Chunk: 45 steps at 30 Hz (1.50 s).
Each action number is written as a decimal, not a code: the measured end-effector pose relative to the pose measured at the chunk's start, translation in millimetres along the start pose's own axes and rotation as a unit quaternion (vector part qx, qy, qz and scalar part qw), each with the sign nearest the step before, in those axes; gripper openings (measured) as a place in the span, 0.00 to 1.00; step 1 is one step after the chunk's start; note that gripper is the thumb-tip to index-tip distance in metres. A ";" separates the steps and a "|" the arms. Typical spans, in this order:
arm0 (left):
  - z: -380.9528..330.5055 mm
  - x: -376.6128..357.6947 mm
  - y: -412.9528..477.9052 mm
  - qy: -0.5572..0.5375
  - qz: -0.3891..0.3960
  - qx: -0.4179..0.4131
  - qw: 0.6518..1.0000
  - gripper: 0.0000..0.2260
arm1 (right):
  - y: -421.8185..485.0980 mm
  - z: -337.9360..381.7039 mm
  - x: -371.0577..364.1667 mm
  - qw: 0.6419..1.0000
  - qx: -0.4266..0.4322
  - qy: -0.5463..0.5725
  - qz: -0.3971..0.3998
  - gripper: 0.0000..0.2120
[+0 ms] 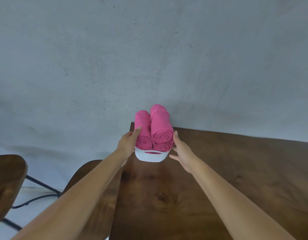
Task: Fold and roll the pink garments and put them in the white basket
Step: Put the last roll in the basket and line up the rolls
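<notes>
The left hand (129, 142) is being curled round the left rim of the white basket (150, 155), with the thumb lying on one roll. The right hand (182, 151) is being pressed against the right side, fingers straight. The basket is being held at the far left corner of the tabletop (219, 170). Three pink rolls (161, 126) are being counted inside one basket. Every garment in view is rolled and stowed, so the task is being judged almost complete.
</notes>
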State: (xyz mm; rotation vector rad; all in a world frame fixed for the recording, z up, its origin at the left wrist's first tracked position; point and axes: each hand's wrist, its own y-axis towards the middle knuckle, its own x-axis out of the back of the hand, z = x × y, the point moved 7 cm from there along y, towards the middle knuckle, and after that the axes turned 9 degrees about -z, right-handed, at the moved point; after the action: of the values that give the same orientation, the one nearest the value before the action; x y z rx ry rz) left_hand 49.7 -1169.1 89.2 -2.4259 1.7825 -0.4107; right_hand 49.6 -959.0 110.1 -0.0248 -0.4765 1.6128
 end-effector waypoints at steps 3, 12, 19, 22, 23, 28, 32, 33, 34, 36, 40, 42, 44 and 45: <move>4.6 -6.9 -31.4 -0.020 0.011 -0.005 1.000 0.23 | -23.8 -10.5 9.5 1.000 0.001 0.003 0.002 0.32; 25.0 -25.6 -135.7 -0.038 -0.003 0.000 0.999 0.21 | -117.7 -51.3 45.2 1.000 0.011 0.019 0.020 0.31; 46.6 -42.3 -222.5 -0.022 -0.017 -0.001 1.000 0.21 | -193.5 -99.8 78.0 1.000 -0.006 0.005 0.007 0.32; 53.8 -48.8 -258.0 -0.028 -0.030 -0.004 0.999 0.19 | -225.9 -115.9 90.7 1.000 -0.007 0.013 0.008 0.32; 56.2 -50.5 -268.3 -0.031 -0.035 -0.004 0.999 0.19 | -235.2 -120.1 94.8 1.000 -0.007 0.020 0.010 0.34; 70.0 -56.5 -308.4 -0.047 -0.063 0.016 0.997 0.18 | -272.2 -134.8 110.8 0.999 -0.003 0.046 0.012 0.37; 77.7 -59.7 -329.8 -0.049 -0.070 0.022 0.996 0.16 | -293.6 -144.5 118.0 0.998 0.001 0.058 0.016 0.35; 78.7 -60.2 -333.3 -0.047 -0.070 0.021 0.996 0.16 | -296.5 -146.7 119.6 0.998 0.002 0.057 0.014 0.34; 79.6 -60.6 -336.4 -0.044 -0.069 0.017 0.996 0.15 | -298.0 -148.5 121.2 0.998 0.003 0.056 0.011 0.33; 81.2 -61.2 -340.5 -0.033 -0.068 0.008 0.997 0.14 | -299.6 -149.1 125.8 0.999 -0.002 0.051 0.008 0.29; 79.2 -58.9 -339.9 -0.011 -0.062 -0.011 0.998 0.13 | -296.9 -130.5 142.6 0.997 0.027 0.028 -0.070 0.25; 79.9 -57.6 -337.4 -0.006 -0.057 -0.008 0.998 0.13 | -301.3 -108.6 147.6 0.987 0.104 -0.025 -0.123 0.26; 79.0 -56.3 -336.6 -0.005 -0.046 -0.005 0.999 0.14 | -311.3 -81.7 136.2 0.966 0.213 -0.090 -0.116 0.27; 77.2 -55.7 -336.9 -0.003 -0.035 -0.006 0.999 0.15 | -315.9 -70.9 126.6 0.951 0.262 -0.130 -0.099 0.27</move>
State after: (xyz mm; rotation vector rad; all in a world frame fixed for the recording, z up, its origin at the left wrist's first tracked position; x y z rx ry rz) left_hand 365.6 -1018.3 87.6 -2.5005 1.7067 -0.4012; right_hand 356.2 -810.5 179.1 0.6235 -0.2270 1.5042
